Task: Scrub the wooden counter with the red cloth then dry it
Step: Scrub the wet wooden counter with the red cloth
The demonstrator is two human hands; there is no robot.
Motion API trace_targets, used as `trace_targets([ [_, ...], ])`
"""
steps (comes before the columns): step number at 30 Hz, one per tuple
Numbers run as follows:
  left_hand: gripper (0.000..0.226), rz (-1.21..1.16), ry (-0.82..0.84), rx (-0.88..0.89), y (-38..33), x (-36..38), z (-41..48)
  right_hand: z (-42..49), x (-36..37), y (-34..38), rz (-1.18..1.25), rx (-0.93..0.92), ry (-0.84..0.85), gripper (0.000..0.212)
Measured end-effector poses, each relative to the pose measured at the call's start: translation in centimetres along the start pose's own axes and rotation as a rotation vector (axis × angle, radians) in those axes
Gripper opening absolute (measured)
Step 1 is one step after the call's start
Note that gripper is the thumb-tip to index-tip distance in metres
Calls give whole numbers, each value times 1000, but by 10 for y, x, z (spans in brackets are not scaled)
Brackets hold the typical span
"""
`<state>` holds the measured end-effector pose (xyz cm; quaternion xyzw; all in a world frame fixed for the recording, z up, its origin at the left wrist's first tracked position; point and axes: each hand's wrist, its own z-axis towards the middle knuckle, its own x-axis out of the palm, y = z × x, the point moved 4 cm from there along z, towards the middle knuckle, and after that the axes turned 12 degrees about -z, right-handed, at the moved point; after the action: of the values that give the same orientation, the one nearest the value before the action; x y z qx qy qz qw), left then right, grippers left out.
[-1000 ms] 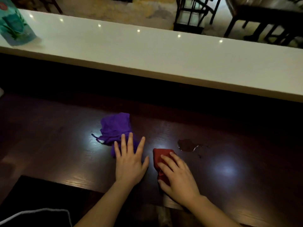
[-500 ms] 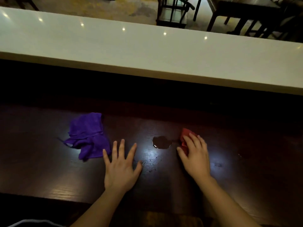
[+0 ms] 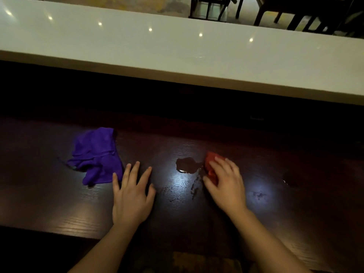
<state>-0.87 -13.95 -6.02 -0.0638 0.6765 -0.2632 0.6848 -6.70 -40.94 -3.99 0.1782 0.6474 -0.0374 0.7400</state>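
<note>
The dark wooden counter (image 3: 59,209) runs across the lower half of the view. My right hand (image 3: 226,184) presses down on a bunched red cloth (image 3: 210,164), which shows only at my fingertips. Just left of the cloth lies a small puddle (image 3: 186,165), with streaks and droplets trailing toward me. My left hand (image 3: 132,198) rests flat on the wood with fingers spread, holding nothing. A crumpled purple cloth (image 3: 96,156) lies on the counter beside my left fingertips.
A raised white ledge (image 3: 177,54) runs along the far side of the counter, above a dark gap. Chairs and table legs (image 3: 295,14) stand on the floor beyond it. Another small wet spot (image 3: 287,179) sits at the right.
My right hand slid the red cloth from in front of me out to the right of the puddle, leaving wet streaks. The view shifted right; the left hand stays flat.
</note>
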Motion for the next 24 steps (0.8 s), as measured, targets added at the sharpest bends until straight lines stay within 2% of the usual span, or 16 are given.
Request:
trace_targets([
  [2, 56, 4, -3, 2, -1, 0, 0, 29, 2, 10, 33, 68, 26, 54],
  [4, 56, 3, -5, -4, 0, 0, 0, 32, 5, 23, 17, 35, 54, 54],
  [9, 56, 6, 3, -3, 1, 1, 0, -67, 9, 39, -65, -287, 99, 53],
  [11, 56, 4, 6, -3, 1, 2, 0, -69, 9, 28, -79, -320, 101, 53],
  [16, 56, 3, -9, 2, -2, 0, 0, 27, 7, 19, -48, 3, 107, 55],
  [18, 55, 4, -10, 5, -1, 0, 0, 37, 9, 28, -58, 31, 115, 55],
  [24, 55, 27, -7, 5, 2, 2, 0, -61, 15, 45, -135, -326, 140, 56],
])
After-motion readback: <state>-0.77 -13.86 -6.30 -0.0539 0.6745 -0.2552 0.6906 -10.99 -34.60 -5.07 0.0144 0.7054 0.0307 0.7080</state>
